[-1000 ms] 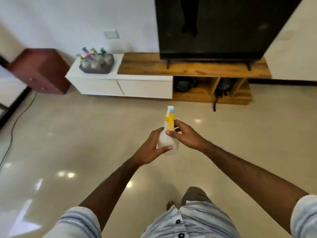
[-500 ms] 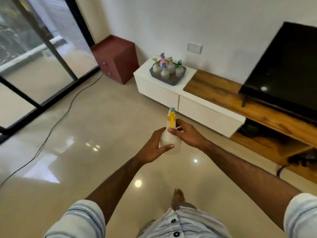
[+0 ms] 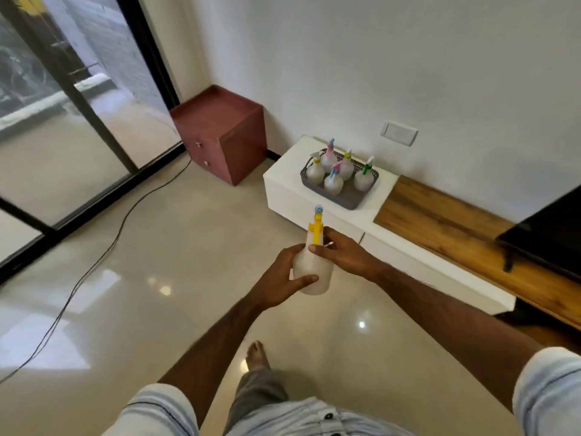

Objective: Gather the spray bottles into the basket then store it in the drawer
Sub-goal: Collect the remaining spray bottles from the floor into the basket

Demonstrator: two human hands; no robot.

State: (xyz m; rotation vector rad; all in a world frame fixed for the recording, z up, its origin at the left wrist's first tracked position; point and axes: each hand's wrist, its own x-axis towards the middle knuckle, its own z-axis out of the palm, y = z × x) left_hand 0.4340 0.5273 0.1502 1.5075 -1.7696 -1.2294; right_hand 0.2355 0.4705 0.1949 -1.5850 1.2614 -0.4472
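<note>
I hold a white spray bottle with a yellow trigger head (image 3: 314, 265) upright in front of me with both hands. My left hand (image 3: 281, 283) wraps its body from the left, and my right hand (image 3: 341, 253) grips its neck from the right. Ahead, a grey perforated basket (image 3: 350, 196) sits on the white drawer unit (image 3: 333, 221). Several spray bottles (image 3: 334, 171) with pink, yellow and green heads stand upright inside it. The drawers of the white unit are shut.
A dark red two-drawer cabinet (image 3: 220, 133) stands in the corner left of the white unit. A black cable (image 3: 94, 265) runs across the glossy floor by the sliding glass door (image 3: 56, 121). The wooden TV bench (image 3: 456, 221) and a television (image 3: 547, 237) are at right.
The view has swung left and moved closer to the white unit, so the basket looks larger and nearer. Both hands keep the same hold on the yellow-headed bottle.
</note>
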